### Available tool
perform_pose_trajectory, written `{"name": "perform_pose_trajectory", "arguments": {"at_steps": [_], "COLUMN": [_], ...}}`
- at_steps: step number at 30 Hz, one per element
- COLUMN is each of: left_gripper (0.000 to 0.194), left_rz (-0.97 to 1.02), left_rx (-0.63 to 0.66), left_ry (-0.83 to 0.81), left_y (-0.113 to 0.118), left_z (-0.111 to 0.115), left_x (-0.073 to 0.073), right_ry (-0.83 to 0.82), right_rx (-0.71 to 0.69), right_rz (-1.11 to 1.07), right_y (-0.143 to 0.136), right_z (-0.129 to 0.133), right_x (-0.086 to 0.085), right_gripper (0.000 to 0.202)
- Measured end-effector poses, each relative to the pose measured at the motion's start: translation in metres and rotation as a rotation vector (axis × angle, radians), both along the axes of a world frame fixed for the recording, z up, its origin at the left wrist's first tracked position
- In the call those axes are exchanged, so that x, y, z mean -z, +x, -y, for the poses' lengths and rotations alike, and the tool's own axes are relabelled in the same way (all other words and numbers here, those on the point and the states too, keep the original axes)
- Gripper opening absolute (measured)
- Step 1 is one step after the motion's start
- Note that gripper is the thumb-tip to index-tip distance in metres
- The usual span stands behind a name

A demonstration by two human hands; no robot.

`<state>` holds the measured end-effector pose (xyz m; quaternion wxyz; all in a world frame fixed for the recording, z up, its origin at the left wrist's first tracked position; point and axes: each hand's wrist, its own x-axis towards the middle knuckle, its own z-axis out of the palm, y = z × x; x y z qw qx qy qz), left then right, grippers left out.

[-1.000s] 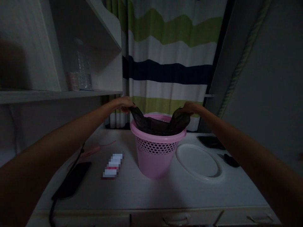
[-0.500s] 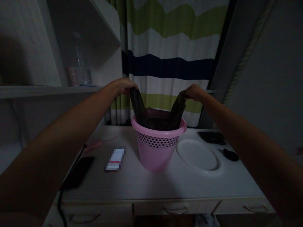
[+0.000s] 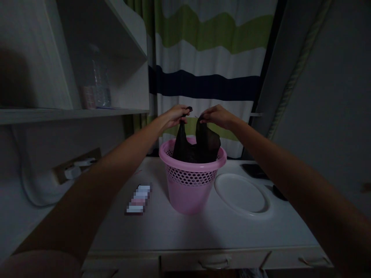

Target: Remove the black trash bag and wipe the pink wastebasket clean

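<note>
A pink plastic waste basket with a perforated band below its rim stands upright on the white desk. Inside it sits a black garbage bag, its two handles pulled up above the rim. My left hand pinches one handle, and a bit of black plastic pokes out past the fingertips. The other handle is gripped by my right hand, a short distance to the right. Both hands are above the basket and apart from each other. What the bag contains is hidden.
Right of the basket lies a white oval ring or lid; a phone with a blurred screen lies to its left. Dark flat objects are partly behind my right arm. Shelves with a clear bottle rise at left, a striped curtain behind.
My hands have come in towards each other over the basket, drawing the two bag handles closer together. The bag now bunches more narrowly above the rim.
</note>
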<state>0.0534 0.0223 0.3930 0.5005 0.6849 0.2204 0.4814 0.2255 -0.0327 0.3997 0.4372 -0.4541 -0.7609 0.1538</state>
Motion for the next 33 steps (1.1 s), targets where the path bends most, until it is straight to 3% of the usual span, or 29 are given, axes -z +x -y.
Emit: {"name": "perform_pose_trajectory", "arguments": {"at_steps": [2,8,13,20,23,28,33], "left_gripper": [0.005,0.038,0.024,0.010,0.011,0.009,0.012], "left_rz": [-0.001,0.004,0.017,0.031,0.053,0.078,0.062], "left_rx": [0.074,0.235,0.237,0.177,0.152,0.152,0.147], "left_ry": [0.012,-0.009,-0.013,-0.040,-0.052,-0.068,-0.080], "left_y": [0.005,0.011,0.013,0.026,0.025,0.023,0.025], "left_z": [0.006,0.009,0.012,0.005,0.001,0.003,-0.004], "left_x": [0.007,0.029,0.042,0.047,0.049,0.051,0.057], "right_ry": [0.024,0.054,0.070,0.048,0.011,-0.134,-0.054], "right_rx": [-0.018,-0.019,-0.016,-0.020,0.019,-0.045,0.032], "right_rz": [0.025,0.056,0.013,0.021,0.112,0.166,0.072], "right_y": [-0.008,-0.016,-0.017,-0.018,-0.009,0.002,0.002], "right_z": [0.005,0.007,-0.003,-0.007,-0.003,0.000,-0.005], "right_x": [-0.001,-0.006,-0.002,-0.002,-0.001,0.012,0.027], "right_gripper": [0.009,0.014,0.013,0.008,0.017,0.014,0.005]}}
